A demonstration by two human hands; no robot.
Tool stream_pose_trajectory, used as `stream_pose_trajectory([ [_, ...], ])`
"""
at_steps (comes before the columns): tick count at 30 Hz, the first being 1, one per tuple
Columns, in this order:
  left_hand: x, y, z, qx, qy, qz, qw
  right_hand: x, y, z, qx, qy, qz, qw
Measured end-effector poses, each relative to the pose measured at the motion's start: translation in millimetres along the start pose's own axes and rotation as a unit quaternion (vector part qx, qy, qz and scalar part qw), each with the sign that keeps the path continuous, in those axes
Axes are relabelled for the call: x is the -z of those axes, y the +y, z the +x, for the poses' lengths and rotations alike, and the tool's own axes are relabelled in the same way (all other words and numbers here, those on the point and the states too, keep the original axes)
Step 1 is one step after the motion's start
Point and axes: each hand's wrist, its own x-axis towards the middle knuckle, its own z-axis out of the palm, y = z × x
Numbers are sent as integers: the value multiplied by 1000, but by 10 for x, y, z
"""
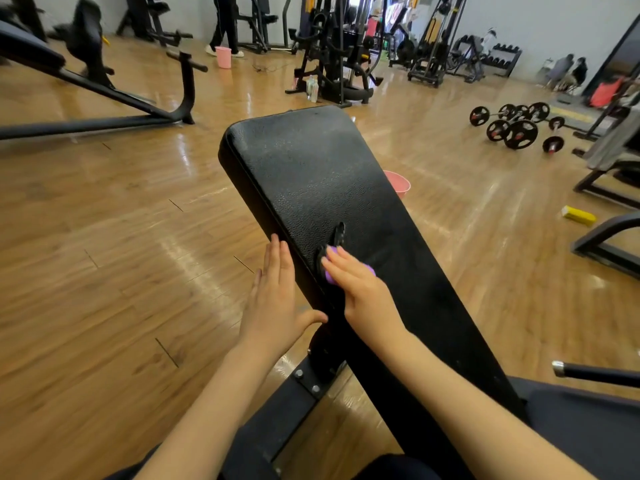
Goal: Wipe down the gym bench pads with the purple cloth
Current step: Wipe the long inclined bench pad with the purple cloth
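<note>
A long black bench pad [311,168] slopes away from me through the middle of the view. My right hand [360,289] lies flat on its lower part and presses the purple cloth [370,270] against the leather. Only small bits of the cloth show around the fingers and palm. My left hand [273,299] rests with straight fingers against the pad's left side edge, thumb spread toward the pad.
A pink bucket [400,183] stands on the wooden floor behind the pad's right edge. Barbells with weight plates [516,128] lie at the right. A yellow block [579,215] lies near machine frames. Another bench frame [104,98] stands at the left. A person [225,26] stands far back beside a second pink bucket [223,57].
</note>
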Motion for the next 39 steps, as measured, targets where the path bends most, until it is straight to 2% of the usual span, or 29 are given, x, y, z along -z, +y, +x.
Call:
stream_pose_trajectory([
  [3, -6, 35, 5, 8, 4, -3, 1000, 101, 0, -59, 19, -21, -18, 999],
  [7, -38, 118, 17, 31, 24, -34, 999, 114, -158, 314, 51, -17, -38, 998],
  [11, -86, 91, -24, 26, 47, -27, 998, -14, -189, 180, 21, -15, -3, 1000],
  [17, -127, 144, 46, 9, 44, -23, 999, 80, 214, -31, 39, -40, -14, 998],
  [22, -181, 126, 82, 8, 36, -27, 999, 310, 1057, 228, -82, -41, -45, 995],
  [26, -205, 111, 99, 8, 26, -39, 999, 453, 1449, 563, -165, -41, -56, 984],
  [34, -226, 87, 124, 4, 23, -45, 999, 251, 1535, 602, -197, 58, 13, 979],
  [39, -207, 109, 109, 7, 29, -55, 998, 297, 1469, 126, -239, 47, -4, 970],
])
